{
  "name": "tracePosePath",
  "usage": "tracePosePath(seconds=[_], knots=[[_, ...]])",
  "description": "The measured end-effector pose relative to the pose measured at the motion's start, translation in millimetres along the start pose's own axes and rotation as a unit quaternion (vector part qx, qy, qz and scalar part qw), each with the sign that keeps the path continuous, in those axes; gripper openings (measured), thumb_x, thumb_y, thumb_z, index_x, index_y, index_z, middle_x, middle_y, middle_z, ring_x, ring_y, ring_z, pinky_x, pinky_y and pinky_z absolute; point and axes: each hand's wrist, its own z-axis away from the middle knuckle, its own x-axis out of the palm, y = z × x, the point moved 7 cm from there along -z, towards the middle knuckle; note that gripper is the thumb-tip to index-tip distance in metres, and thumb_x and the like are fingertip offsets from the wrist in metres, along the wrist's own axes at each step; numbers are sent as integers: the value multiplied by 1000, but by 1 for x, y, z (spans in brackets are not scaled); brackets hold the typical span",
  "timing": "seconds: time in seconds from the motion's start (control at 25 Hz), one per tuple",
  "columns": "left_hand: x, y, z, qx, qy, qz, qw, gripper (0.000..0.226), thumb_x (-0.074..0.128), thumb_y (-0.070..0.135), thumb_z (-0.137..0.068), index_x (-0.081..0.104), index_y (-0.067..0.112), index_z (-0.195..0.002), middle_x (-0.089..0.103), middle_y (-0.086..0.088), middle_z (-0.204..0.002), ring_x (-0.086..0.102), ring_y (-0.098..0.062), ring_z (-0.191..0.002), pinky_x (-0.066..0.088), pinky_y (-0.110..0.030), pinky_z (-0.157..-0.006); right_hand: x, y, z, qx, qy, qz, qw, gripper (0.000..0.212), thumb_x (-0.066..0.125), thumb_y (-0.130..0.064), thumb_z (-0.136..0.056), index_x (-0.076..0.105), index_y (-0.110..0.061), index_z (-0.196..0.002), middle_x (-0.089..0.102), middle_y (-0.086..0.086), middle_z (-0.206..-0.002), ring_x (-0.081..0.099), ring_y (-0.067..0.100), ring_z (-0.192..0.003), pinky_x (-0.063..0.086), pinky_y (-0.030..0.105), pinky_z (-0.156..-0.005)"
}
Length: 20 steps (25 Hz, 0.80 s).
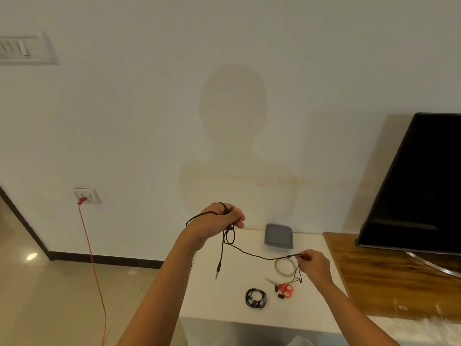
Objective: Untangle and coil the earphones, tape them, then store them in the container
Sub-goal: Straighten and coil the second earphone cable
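Observation:
A black earphone cable (252, 253) stretches between my two hands above the white table (224, 295). My left hand (219, 221) is raised and grips loops of the cable, and the jack plug (218, 270) dangles below it. My right hand (314, 267) pinches the cable near its split, with the earbuds (279, 292) hanging down to the table. A second pair of earphones (255, 298) lies coiled on the table. The tape roll (287, 267) lies flat under the cable. The grey container (278, 236) stands with its lid on at the back by the wall.
Red-handled scissors (283, 288) lie beside the earbuds. A wooden surface (389, 278) to the right carries a large black TV (421, 186). A red cord (93, 265) runs from a wall socket (86, 195) down to the floor on the left.

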Motion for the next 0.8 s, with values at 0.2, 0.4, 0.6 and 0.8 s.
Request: tracePosePath(seconds=[0.2, 0.4, 0.6, 0.8], knots=[[7, -3, -3, -4, -6, 4, 1000, 21, 51, 27, -97, 68, 18, -91, 72, 1, -86, 63, -15, -96, 47, -32, -98, 16, 17, 4, 15, -33, 15, 999, 10, 71, 0, -79, 70, -9, -83, 68, 7, -81, 65, 26, -84, 49, 30, -77], [21, -4, -8, 2, -23, 14, 1000, 24, 50, 30, -97, 68, 20, -87, 70, 3, -82, 63, -15, -92, 48, -34, -96, 35, 32, 14, 68, -112, 47, 990, 37, 56, 7, -81, 60, -8, -114, 61, 16, -121, 57, 24, -105, 47, 31, -86], [40, -5, -16, -2, 21, 181, 983, 34, 44, 32, -100, 64, 12, -81, 56, 5, -59, 65, -18, -86, 50, -30, -85, 41, -78, 43, -59, -184, -169, 966, 40, 55, -13, -94, 49, -22, -133, 49, -1, -142, 44, 14, -131, 35, 26, -105], [45, -2, -15, -33, 14, 237, 971, 43, 38, 42, -100, 56, 7, -81, 40, 4, -49, 52, -13, -54, 50, -24, -66, 42, -171, 87, -175, -371, -252, 877, 43, 48, -20, -99, 39, -40, -136, 58, -22, -127, 49, -1, -125, 42, 24, -105]])
